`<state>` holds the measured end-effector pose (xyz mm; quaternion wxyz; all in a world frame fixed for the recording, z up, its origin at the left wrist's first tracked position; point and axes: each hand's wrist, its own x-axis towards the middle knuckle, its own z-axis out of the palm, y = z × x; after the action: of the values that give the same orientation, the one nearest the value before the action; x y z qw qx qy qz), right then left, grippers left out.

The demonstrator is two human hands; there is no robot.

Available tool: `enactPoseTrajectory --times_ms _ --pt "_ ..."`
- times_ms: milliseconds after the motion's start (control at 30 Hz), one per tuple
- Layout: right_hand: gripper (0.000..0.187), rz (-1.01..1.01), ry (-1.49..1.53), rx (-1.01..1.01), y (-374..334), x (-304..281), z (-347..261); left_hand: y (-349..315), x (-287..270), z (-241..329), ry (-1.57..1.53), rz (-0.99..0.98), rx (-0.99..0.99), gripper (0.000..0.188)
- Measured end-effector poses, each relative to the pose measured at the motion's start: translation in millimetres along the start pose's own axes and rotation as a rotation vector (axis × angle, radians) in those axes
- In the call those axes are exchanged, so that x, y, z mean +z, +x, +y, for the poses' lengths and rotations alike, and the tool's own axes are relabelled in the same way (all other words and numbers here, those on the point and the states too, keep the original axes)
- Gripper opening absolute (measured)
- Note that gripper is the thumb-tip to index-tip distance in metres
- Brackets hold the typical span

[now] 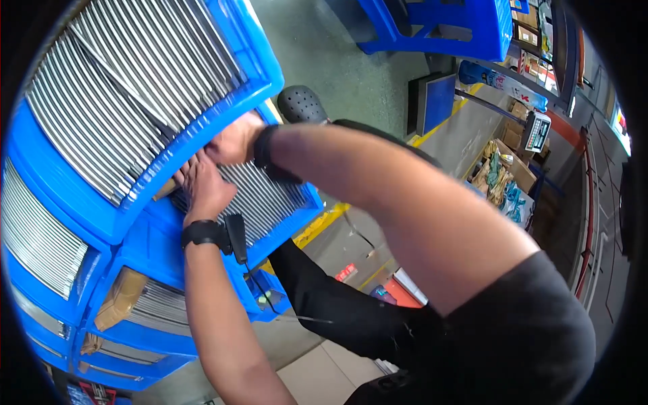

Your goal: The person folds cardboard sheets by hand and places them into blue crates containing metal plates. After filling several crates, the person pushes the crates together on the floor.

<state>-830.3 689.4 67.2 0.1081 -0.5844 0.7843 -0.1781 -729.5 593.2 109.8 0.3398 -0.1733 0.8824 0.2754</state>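
Both my hands reach into a blue bin of thin silvery metal rods [266, 199], beneath the rim of a higher bin. My left hand [206, 189] is closed, its fingers bent and pressed together at the overhanging rim; whatever they grip is hidden. Touching it from the right is my right hand [236, 140], whose fingers are mostly covered by the upper blue bin [202, 125]. That upper bin holds rows of similar rods [135, 74], a few lying crosswise on top. A brown cardboard piece [164, 190] shows beside my left fingers. A black strap [204, 233] with a cord circles my left wrist.
More blue bins of rods [40, 233] stack at the left, one with a brown wrapped bundle [121, 297]. A grey clog [302, 103] is on the floor beyond my hands. At right stand a digital scale [537, 131] and a box of crumpled material [503, 179].
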Motion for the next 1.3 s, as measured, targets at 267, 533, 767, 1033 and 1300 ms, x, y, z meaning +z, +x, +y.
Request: enactPoseTrajectory --times_ms 267,533,767,1033,1300 --pt "0.014 -0.042 -0.05 -0.141 -1 7 12 2 -18 8 -0.074 -0.092 -0.037 0.088" --pt "0.014 0.061 0.522 0.099 -6 19 5 18 -21 -1 -0.339 -0.362 -0.115 0.078" --pt "0.031 -0.227 -0.172 -0.163 8 2 -12 -13 23 -4 -0.246 0.314 -0.082 0.068" --pt "0.058 -0.24 0.246 0.009 21 -12 -83 -125 22 48 -0.898 0.731 -0.368 0.058" --pt "0.083 -0.471 0.13 0.213 47 6 -109 -185 12 0 -0.314 0.987 -0.335 0.059"
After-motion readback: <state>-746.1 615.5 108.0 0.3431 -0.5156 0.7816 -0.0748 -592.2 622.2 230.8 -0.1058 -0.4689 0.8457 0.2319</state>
